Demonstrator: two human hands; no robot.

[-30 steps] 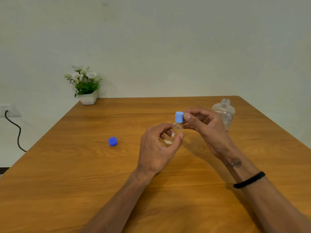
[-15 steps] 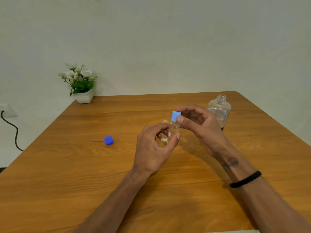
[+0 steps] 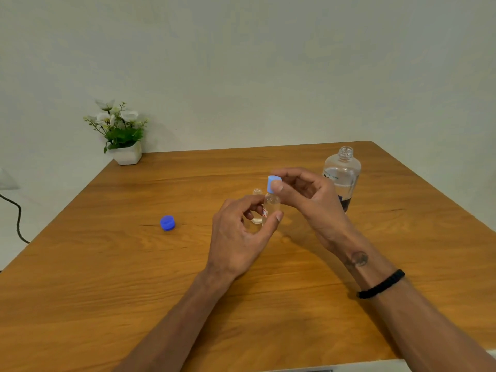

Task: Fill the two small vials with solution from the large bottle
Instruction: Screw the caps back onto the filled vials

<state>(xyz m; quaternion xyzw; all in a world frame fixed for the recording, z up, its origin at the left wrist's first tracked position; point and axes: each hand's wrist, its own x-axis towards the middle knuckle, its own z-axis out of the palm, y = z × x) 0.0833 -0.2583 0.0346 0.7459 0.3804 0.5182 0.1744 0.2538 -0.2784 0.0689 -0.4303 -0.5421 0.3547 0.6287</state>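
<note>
My left hand (image 3: 239,237) grips a small clear vial (image 3: 271,208) upright at the table's middle. My right hand (image 3: 303,194) pinches the light blue cap (image 3: 273,183) sitting on that vial's neck. A second small vial (image 3: 257,193), uncapped, stands just behind it, partly hidden by my left fingers. The large clear bottle (image 3: 341,175) stands open at the back right, behind my right hand, with some liquid in its lower part. A darker blue cap (image 3: 167,223) lies alone on the wooden table (image 3: 107,277) to the left.
A white pot of flowers (image 3: 122,135) sits at the table's back left corner. A black cable (image 3: 16,213) hangs off to the far left, beyond the table edge. A black band (image 3: 381,284) circles my right wrist.
The view has shifted slightly. Both hands stay on the vial and its cap with my right fingers turning a little; the second vial now shows behind the held one.
</note>
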